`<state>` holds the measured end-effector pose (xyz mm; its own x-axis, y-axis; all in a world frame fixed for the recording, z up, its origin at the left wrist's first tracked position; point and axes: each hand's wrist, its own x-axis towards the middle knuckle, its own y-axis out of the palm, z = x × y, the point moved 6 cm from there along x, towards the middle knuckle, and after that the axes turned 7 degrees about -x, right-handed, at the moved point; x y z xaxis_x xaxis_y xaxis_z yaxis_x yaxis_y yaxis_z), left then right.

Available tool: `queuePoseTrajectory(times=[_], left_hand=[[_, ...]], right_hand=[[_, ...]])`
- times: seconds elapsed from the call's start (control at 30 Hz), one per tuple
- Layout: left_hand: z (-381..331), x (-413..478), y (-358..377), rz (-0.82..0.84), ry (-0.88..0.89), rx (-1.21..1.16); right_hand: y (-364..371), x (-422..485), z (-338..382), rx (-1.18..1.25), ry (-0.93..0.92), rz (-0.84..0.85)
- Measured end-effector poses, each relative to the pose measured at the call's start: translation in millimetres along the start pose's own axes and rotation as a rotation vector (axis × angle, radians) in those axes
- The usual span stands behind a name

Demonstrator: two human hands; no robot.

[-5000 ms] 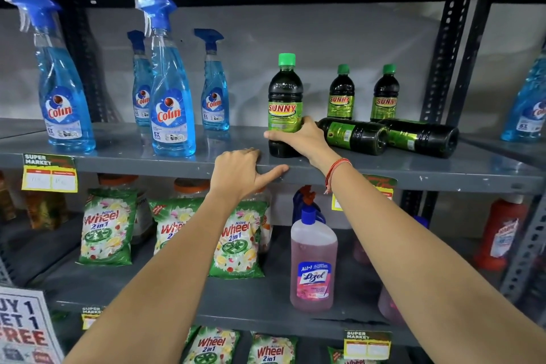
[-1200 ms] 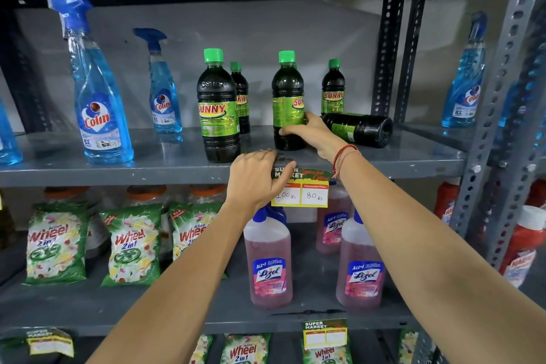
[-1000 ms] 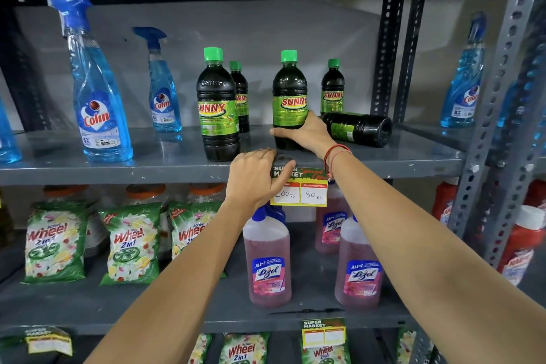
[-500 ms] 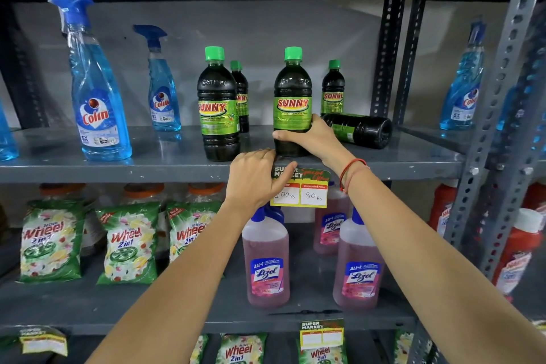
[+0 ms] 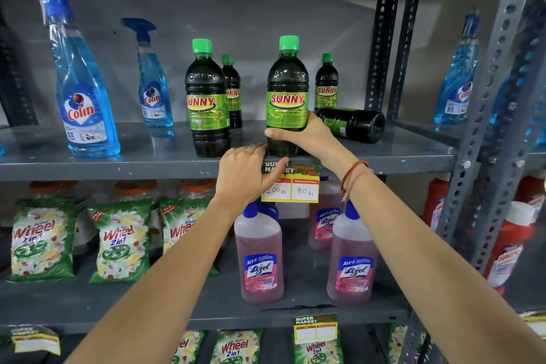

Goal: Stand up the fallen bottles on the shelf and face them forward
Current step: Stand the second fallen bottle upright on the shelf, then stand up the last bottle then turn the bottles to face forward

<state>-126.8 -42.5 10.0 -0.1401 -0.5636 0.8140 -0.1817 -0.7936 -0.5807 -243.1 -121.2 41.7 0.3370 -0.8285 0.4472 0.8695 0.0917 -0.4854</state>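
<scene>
The right hand (image 5: pixel 307 139) has its fingers wrapped around the lower body of an upright dark bottle (image 5: pixel 287 97) with a green cap, standing close to the front edge of the upper shelf (image 5: pixel 118 161). The thumb crosses the front below the label and the other fingers go round the far side. Its "SUNNY" label looks squarely out, so this bottle seems done, or nearly so.

The left hand (image 5: pixel 243 176) rests on the shelf's front edge just left of that bottle's base, fingers curled over the lip and holding nothing; it partly covers the yellow price tag (image 5: pixel 295 186) hanging there.

What remains is the fallen bottle (image 5: pixel 351 124). It lies on its side just behind and to the right of the right hand, further from the front edge. Its long axis runs roughly along the shelf, angled slightly toward the front, with the flat base pointing to the right post and the neck end pointing left, behind the held bottle. The cap is hidden, so I cannot be sure how the neck sits.

The right hand is plainly the nearer one: it is almost touching the fallen bottle's label end, while the left hand is well apart with the upright bottle between. Another upright bottle (image 5: pixel 208 103) stands to the left near the front edge, and two smaller-looking ones stand toward the back.
</scene>
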Motion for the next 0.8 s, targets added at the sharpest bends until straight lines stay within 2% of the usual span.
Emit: queuePoseTrajectory(times=[0.13, 0.2, 0.27, 0.37, 0.43, 0.53, 0.63, 0.7, 0.8], left_hand=[[1.1, 0.7, 0.0, 0.003, 0.017, -0.027], [2.4, -2.1, -5.1, -0.061, -0.027, -0.066], [-1.2, -7.1, -13.9, -0.191, -0.084, -0.088], [-23.5, -9.4, -24.0, -0.393, -0.113, -0.103], [-50.0, -1.4, -24.6, -0.445, -0.041, -0.131], [-96.5, 23.7, -9.5, -0.329, 0.143, -0.19], [-121.6, 44.1, 21.4, -0.146, 0.141, -0.11], [-122.5, 48.1, 41.1, -0.059, 0.078, -0.061], [-117.5, 45.7, 54.8, -0.046, 0.023, -0.031]], right_hand=[[-21.0, -4.5, 2.3, -0.023, 0.008, 0.086], [-48.7, -0.2, 0.2, -0.026, 0.018, -0.006], [-81.8, 4.0, 1.5, -0.049, -0.019, -0.159], [-124.8, 14.1, -0.4, -0.28, -0.026, -0.364], [-135.1, 23.9, -3.1, -0.555, 0.037, -0.32], [-122.4, 32.5, -9.6, -0.874, 0.169, -0.018], [-104.9, 37.5, -24.0, -0.98, 0.304, 0.234], [-103.2, 40.7, -33.1, -1.049, 0.343, 0.232], [-108.0, 40.8, -35.8, -1.106, 0.297, 0.102]])
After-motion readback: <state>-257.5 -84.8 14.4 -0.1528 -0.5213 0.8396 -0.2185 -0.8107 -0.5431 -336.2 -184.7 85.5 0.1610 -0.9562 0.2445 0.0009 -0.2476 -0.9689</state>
